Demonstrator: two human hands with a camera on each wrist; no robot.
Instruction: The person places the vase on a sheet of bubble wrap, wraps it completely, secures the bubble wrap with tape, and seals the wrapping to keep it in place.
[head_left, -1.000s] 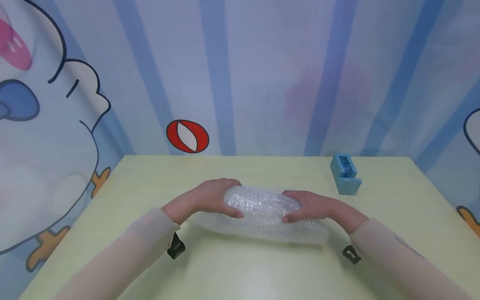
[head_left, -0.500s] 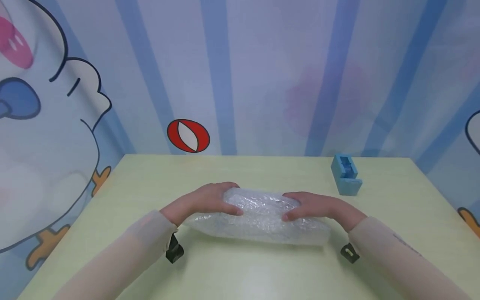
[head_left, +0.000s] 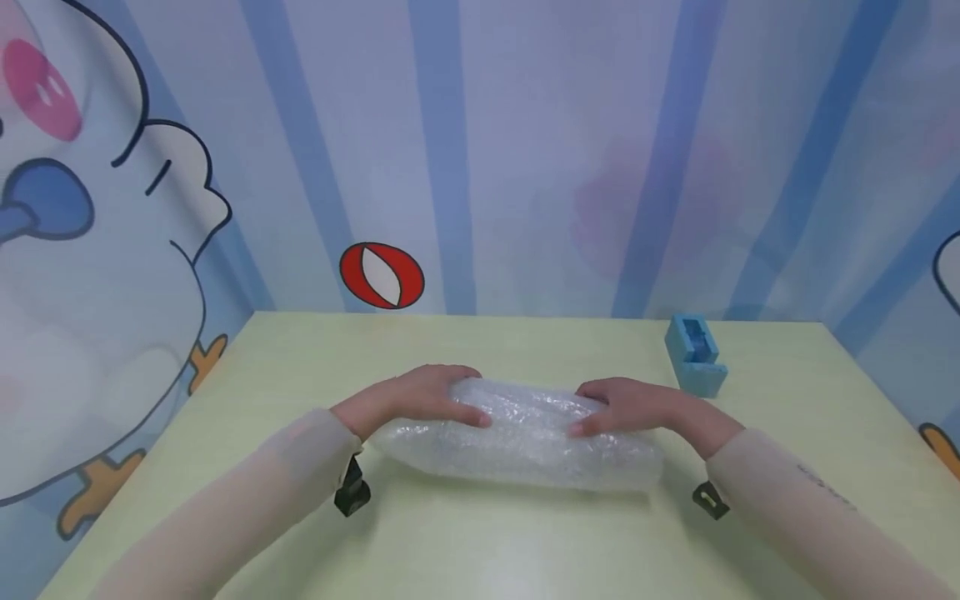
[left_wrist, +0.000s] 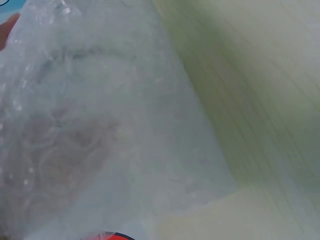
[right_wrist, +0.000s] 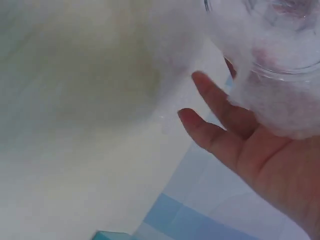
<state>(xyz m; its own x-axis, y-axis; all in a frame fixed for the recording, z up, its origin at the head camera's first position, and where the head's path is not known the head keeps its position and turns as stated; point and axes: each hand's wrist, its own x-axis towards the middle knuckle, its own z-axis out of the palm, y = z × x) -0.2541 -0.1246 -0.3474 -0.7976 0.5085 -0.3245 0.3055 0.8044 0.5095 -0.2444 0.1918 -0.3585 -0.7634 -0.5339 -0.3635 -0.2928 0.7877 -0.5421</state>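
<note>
A bundle of clear bubble wrap [head_left: 525, 433] lies crosswise in front of me, its loose front edge reaching toward me. My left hand [head_left: 427, 396] grips its left part, thumb on the near side and fingers over the back. On the right part my right hand [head_left: 633, 406] holds it the same way. Through the left wrist view the wrap [left_wrist: 135, 140] spreads as a cloudy sheet with bubbles at one side. The right wrist view shows a clear round rim [right_wrist: 290, 75] at the bundle's end, with two fingers [right_wrist: 215, 140] of the right hand extended beside the wrap.
A blue tape dispenser [head_left: 696, 358] stands at the back right of the pale yellow-green table [head_left: 480, 542]. Behind the table hangs a striped blue backdrop [head_left: 525, 167] with cartoon figures. A black wrist mount [head_left: 351, 487] hangs below the left sleeve.
My right hand has shifted slightly to the right along the bubble wrap. The left hand keeps its grip, and the bundle stays nearly in place. The head view has shifted slightly.
</note>
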